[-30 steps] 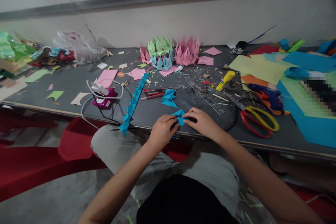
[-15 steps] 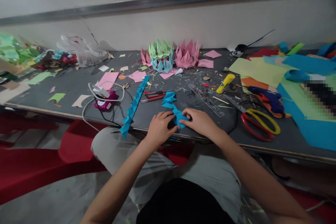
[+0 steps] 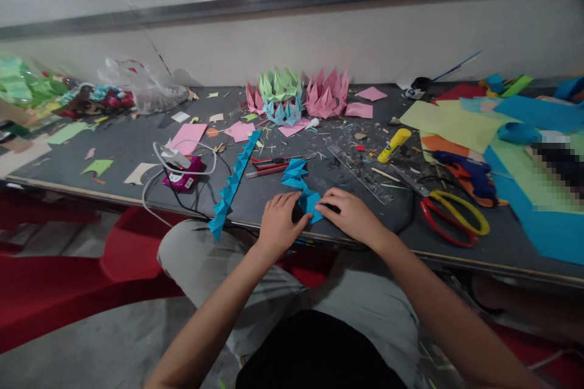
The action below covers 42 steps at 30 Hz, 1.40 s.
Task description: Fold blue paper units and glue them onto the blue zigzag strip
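Observation:
A blue pleated paper strip (image 3: 311, 202) lies at the table's front edge, its far end folded into points and its near end a flatter panel. My left hand (image 3: 279, 222) grips the panel's left side, fingers curled over it and thumb at the lower edge. On the right side of that panel, my right hand (image 3: 354, 216) pinches the paper between thumb and fingertips. A longer blue zigzag paper strip (image 3: 233, 181) lies to the left, its near end jutting past the table edge. Red-handled cutters (image 3: 271, 164) lie just beyond the paper between the two strips.
Scissors (image 3: 454, 219), a clear ruler (image 3: 360, 175), a yellow glue stick (image 3: 395, 144) and a blue glue gun (image 3: 465, 173) lie to the right. A purple power adapter (image 3: 185, 176) with cables sits left. Folded paper crowns (image 3: 326, 94) stand behind; a red chair (image 3: 132, 249) is beside me.
My right hand has drawn slightly to the right, its fingertips now at the panel's edge, so more of the blue panel shows. My left hand stays on the paper.

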Each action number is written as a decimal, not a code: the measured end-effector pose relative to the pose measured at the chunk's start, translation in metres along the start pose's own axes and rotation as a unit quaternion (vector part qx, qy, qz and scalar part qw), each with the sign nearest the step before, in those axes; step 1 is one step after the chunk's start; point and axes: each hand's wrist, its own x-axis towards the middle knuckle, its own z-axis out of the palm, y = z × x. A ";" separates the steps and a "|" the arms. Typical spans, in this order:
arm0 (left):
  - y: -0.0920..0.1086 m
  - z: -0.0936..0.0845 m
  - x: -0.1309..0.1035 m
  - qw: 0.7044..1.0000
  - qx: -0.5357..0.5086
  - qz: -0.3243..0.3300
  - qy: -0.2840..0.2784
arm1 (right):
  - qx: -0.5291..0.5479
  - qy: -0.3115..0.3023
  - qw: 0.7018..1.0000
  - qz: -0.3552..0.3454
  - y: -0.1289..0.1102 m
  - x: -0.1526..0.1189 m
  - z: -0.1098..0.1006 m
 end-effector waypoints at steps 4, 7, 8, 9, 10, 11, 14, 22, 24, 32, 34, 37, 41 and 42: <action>0.000 -0.002 0.001 1.000 0.010 0.023 -0.011 | 0.008 0.015 1.000 0.007 0.005 0.007 -0.001; -0.001 -0.002 0.003 0.999 0.009 0.036 -0.015 | 0.020 0.052 0.998 0.025 0.009 0.017 -0.002; -0.002 -0.003 0.004 0.999 0.004 0.042 -0.018 | 0.015 0.054 0.998 0.028 0.009 0.020 -0.002; -0.003 -0.003 0.005 0.999 -0.001 0.048 -0.022 | 0.004 0.048 0.998 0.031 0.008 0.023 -0.002; -0.003 -0.003 0.006 0.998 -0.007 0.052 -0.025 | -0.012 0.035 0.999 0.032 0.007 0.025 -0.002; -0.004 -0.003 0.007 0.998 -0.012 0.054 -0.028 | -0.031 0.017 0.999 0.032 0.006 0.027 -0.002; -0.003 -0.004 0.011 0.998 -0.025 0.044 -0.036 | -0.078 -0.028 0.996 0.026 0.002 0.031 -0.001; 0.006 -0.004 0.030 0.997 -0.036 -0.015 -0.060 | -0.078 -0.068 0.994 0.029 -0.001 0.034 -0.002; 0.005 -0.005 0.034 0.996 -0.043 -0.004 -0.077 | -0.073 -0.064 0.995 0.029 -0.003 0.032 -0.004; 0.003 -0.017 0.029 0.986 -0.123 0.083 -0.076 | 0.021 -0.001 1.000 0.019 -0.012 0.007 -0.012; 0.006 -0.019 0.027 0.985 -0.120 0.106 -0.062 | 0.042 0.014 0.999 0.007 -0.014 0.000 -0.014; 0.013 -0.021 0.024 0.984 -0.111 0.133 -0.033 | 0.054 0.045 0.997 -0.018 -0.020 -0.008 -0.019; 0.023 -0.025 0.022 0.982 -0.101 0.158 -0.006 | 0.011 0.086 0.995 -0.058 -0.026 -0.017 -0.024; 0.025 -0.026 0.021 0.982 -0.099 0.163 0.000 | -0.004 0.094 0.993 -0.066 -0.027 -0.019 -0.025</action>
